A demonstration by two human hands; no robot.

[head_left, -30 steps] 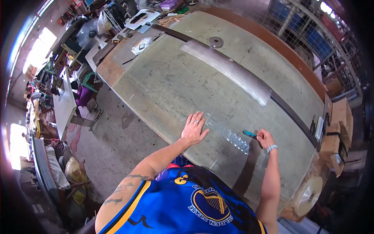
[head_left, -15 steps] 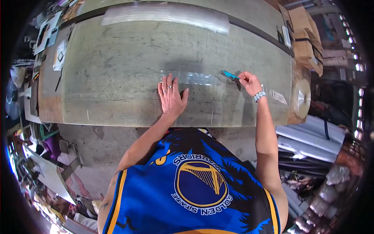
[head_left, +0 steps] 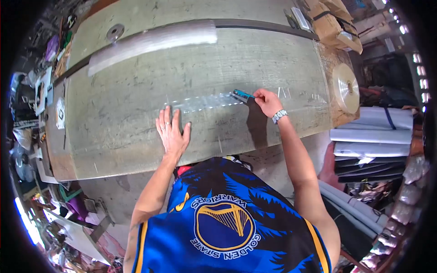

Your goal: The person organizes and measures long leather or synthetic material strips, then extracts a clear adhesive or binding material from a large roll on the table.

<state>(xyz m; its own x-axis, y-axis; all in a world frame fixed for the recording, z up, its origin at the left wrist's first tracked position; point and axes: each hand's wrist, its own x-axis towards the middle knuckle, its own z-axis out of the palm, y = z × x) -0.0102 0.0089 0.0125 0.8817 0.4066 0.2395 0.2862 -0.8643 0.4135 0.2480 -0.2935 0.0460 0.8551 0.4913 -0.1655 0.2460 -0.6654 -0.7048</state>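
Note:
My left hand (head_left: 172, 136) lies flat on the worktable (head_left: 132, 145) with its fingers spread. Its fingertips reach the left end of a clear plastic strip (head_left: 200, 103), which lies flat and shines in the light. My right hand (head_left: 269, 103) is closed around the end of a teal and black utility knife (head_left: 244, 95). The knife points left, its tip over or at the strip's right end; whether it touches cannot be made out. A shadow of the hand and knife falls on the tabletop.
A stack of clear plastic strips (head_left: 154, 43) lies along a dark bar (head_left: 264, 25) at the back. A metal disc (head_left: 115, 32) sits beyond it. At the right end are a roll of clear film (head_left: 346, 88) and cardboard boxes (head_left: 334, 25). Grey rolls (head_left: 371, 136) lie below, right.
The camera view has turned and shifted. My right hand has brought the knife left to the strip's right end. My left hand stays flat by the strip's left end.

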